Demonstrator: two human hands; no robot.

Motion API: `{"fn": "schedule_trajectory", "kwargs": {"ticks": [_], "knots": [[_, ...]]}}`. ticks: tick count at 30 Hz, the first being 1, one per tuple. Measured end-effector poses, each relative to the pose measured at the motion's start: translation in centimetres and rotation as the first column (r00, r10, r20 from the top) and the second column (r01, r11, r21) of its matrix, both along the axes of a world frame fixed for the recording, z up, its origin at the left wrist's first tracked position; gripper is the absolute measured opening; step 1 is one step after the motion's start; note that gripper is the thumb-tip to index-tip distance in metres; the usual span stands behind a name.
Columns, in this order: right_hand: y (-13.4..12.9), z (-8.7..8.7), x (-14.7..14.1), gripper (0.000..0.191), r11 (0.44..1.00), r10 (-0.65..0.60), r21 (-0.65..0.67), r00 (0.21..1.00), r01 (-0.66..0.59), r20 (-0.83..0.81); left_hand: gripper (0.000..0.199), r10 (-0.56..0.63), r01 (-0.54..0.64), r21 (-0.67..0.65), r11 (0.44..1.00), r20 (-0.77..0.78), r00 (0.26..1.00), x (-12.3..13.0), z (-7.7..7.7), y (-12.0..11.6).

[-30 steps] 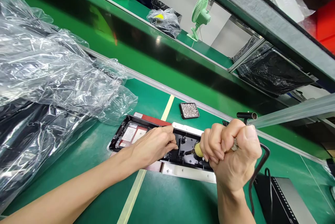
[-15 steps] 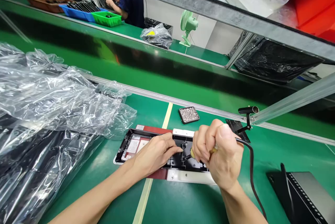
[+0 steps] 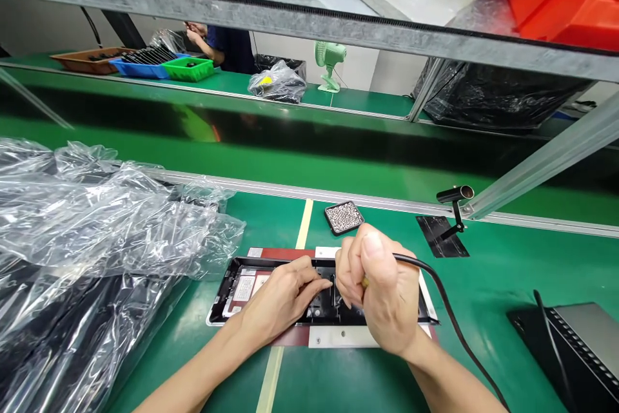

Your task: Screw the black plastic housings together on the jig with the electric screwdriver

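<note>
A long black plastic housing lies open side up on a dark red and white fixture. My left hand reaches over the housing's middle, thumb and fingers pinched together; what they hold, if anything, is too small to make out. My right hand is wrapped in a fist round a corded tool that looks like a soldering iron, with a bit of its yellow handle showing. Its black cord leaves the top of the fist. The tool's tip is hidden behind that hand.
Beyond the housing sits a small black tray of tiny silver parts. Plastic-wrapped black items crowd the left. At right are a small stand and a black-and-grey case. A metal shelf crosses overhead; a co-worker works beyond.
The view has tilted and shifted. My right fist has moved left, closer to my left hand, and now covers the tool's tip. The left hand keeps its pinch over the housing.
</note>
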State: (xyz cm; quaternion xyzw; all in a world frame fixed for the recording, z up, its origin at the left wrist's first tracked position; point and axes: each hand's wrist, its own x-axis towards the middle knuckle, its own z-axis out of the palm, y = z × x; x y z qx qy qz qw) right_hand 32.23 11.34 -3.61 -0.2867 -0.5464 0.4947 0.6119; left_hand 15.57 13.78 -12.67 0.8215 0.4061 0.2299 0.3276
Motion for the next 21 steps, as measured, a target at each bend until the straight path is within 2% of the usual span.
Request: {"fn": "schedule_trajectory", "kwargs": {"ticks": [8, 12, 16, 18, 21], "knots": [[-0.3, -0.6, 0.1, 0.047, 1.0, -0.021, 0.013, 0.997, 0.02, 0.071, 0.04, 0.018, -0.018, -0.024, 1.0, 0.004, 1.0, -0.1, 0.3, -0.2], [-0.4, -0.6, 0.2, 0.043, 0.999, 0.028, 0.02, 0.993, -0.031, 0.114, 0.044, 0.08, -0.081, 0.002, 0.997, 0.114, 0.99, 0.2, 0.9, -0.6], [-0.4, 0.3, 0.6, 0.043, 0.996, 0.001, 0.091, 0.978, -0.021, 0.209, 0.05, 0.18, -0.19, 0.0, 0.982, 0.327, 0.928, 0.7, 2.7, -1.8], [-0.5, 0.9, 0.8, 0.044, 0.988, -0.05, 0.157, 0.96, 0.007, 0.274, 0.056, 0.154, -0.155, -0.029, 0.988, 0.386, 0.91, 0.9, 3.8, -2.6], [-0.5, 1.6, 1.0, 0.043, 0.976, -0.081, 0.216, 0.939, 0.007, 0.335, 0.076, 0.153, -0.113, -0.11, 0.987, 0.484, 0.862, 1.3, 5.3, -3.6]]}}
